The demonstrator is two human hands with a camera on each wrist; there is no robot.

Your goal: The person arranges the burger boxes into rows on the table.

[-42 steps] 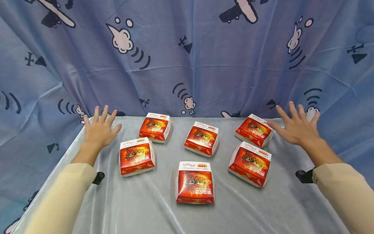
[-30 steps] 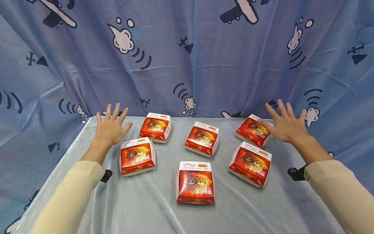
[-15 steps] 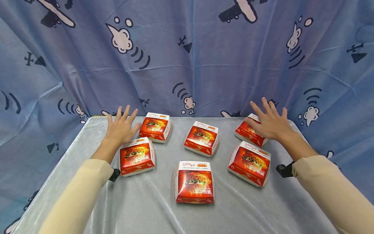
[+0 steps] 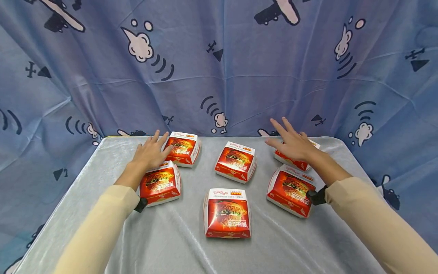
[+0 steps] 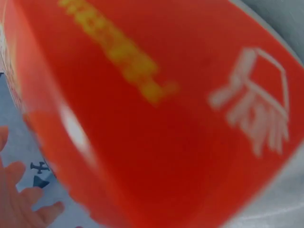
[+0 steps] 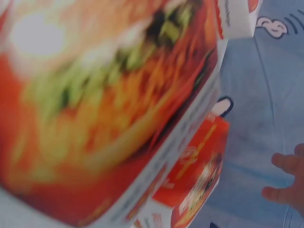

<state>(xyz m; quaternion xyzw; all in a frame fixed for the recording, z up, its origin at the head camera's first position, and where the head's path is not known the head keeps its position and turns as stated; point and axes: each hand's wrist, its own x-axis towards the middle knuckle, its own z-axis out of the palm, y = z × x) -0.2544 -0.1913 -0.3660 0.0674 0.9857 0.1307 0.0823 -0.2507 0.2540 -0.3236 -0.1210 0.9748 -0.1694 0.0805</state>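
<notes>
Red boxes (image 4: 228, 219), six, on grey cloth (image 4: 164, 243). Left hand (image 4: 149, 152) near rear left box (image 4: 181, 149), right hand (image 4: 295, 145) over rear right box (image 4: 291, 162); both released, empty, contact unclear. Step, judged: positioning, nothing gripped. A grasp would call for lowering, then curling round box sides.

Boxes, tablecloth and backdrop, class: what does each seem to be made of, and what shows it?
Boxes: probably thin glossy card, judging by folded edges and bright highlights.
Tablecloth: fabric, perhaps velvet, with a soft sheen along its creases.
Backdrop: printed cloth, seemingly smooth, hanging in folds; fibre unclear.
</notes>
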